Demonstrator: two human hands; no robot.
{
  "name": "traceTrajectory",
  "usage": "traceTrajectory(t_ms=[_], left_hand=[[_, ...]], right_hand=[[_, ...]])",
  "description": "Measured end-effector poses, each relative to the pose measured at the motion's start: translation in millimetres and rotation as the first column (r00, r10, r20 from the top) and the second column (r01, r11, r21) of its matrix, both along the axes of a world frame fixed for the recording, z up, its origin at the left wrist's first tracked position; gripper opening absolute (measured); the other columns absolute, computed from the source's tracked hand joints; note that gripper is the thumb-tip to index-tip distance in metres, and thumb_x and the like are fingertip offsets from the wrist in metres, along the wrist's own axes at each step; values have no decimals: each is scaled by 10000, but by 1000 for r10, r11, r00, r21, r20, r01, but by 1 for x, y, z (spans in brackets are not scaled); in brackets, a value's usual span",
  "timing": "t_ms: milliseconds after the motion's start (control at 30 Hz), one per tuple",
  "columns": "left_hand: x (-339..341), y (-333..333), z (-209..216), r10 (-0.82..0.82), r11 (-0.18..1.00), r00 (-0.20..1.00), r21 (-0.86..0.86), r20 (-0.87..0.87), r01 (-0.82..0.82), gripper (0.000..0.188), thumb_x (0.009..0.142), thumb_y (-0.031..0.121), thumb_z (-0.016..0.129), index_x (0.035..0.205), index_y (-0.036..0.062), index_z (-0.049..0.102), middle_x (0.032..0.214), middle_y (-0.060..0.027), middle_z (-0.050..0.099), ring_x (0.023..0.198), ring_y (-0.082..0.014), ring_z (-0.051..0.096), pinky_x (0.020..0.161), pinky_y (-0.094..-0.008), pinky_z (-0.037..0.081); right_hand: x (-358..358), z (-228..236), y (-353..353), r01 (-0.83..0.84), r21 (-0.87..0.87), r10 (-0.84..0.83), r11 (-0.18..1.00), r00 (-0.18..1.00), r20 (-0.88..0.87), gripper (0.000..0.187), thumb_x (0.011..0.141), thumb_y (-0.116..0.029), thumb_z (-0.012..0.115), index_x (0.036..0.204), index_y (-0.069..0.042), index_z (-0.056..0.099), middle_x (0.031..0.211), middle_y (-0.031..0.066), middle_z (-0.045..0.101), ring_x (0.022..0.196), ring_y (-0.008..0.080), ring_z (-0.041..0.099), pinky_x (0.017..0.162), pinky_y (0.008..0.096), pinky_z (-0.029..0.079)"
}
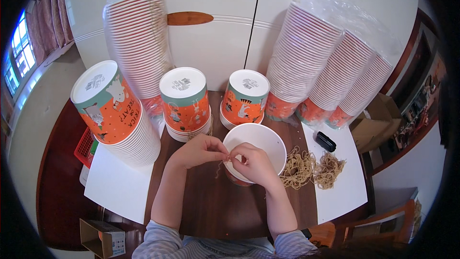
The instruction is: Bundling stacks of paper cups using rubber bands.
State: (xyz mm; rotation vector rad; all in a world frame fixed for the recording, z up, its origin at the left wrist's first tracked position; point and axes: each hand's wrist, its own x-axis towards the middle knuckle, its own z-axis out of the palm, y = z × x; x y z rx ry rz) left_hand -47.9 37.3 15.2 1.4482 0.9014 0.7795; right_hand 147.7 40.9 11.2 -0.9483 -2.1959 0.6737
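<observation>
A round paper bucket [261,139], white inside, stands mouth up on the dark brown tabletop in front of me. At its left rim my left hand [201,151] is closed, thumb and forefinger pinching a thin piece of string [219,169]. My right hand [254,163] meets it there, fingertips also pinched on the string, and lies across the bucket's near side. A loose end of the string dangles below my left fingertips. How the string meets the rim is hidden behind my fingers. Two heaps of tan string [298,167] lie right of the bucket.
Upside-down stacks of orange and green printed buckets stand left [112,110] and behind [187,103]. Tall plastic-wrapped stacks [306,52] rise at back right, another [139,43] at back left. A small black object [326,141] lies beside the string. A cardboard box [376,120] sits far right.
</observation>
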Motion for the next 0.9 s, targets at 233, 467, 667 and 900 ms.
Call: traceTrajectory(t_ms=[233,467,667,900], left_hand=[[-1,0,-2,-1,1000,999,15,38,1,99,772,58,611,854,3,614,801,-24,625,758,-67,561,708,-212,449],[-1,1,-2,9,999,1000,35,4,-9,106,770,58,608,862,5,610,790,-22,621,755,-69,561,703,-212,449],[1,1,-5,51,998,999,42,-6,-50,104,761,64,606,848,6,603,781,-25,620,730,-68,559,665,-209,451],[1,-1,-5,127,980,991,159,-36,-120,71,741,56,614,764,20,557,696,-1,574,652,-47,520,583,-197,423]], right_hand=[[-1,5,-2,12,-117,-19,993,998,-54,86,735,-95,606,806,-46,605,801,68,607,605,170,568,556,264,454],[0,1,2,24,-93,-26,995,1000,-16,111,732,-136,636,768,-36,604,793,78,609,613,186,574,554,268,454],[0,-3,3,74,82,-57,994,978,-199,103,710,-139,649,687,-71,575,869,60,576,887,259,516,778,346,408],[1,3,4,-26,91,46,995,976,-214,106,699,-121,669,697,-78,572,896,54,575,894,243,517,768,326,409]])
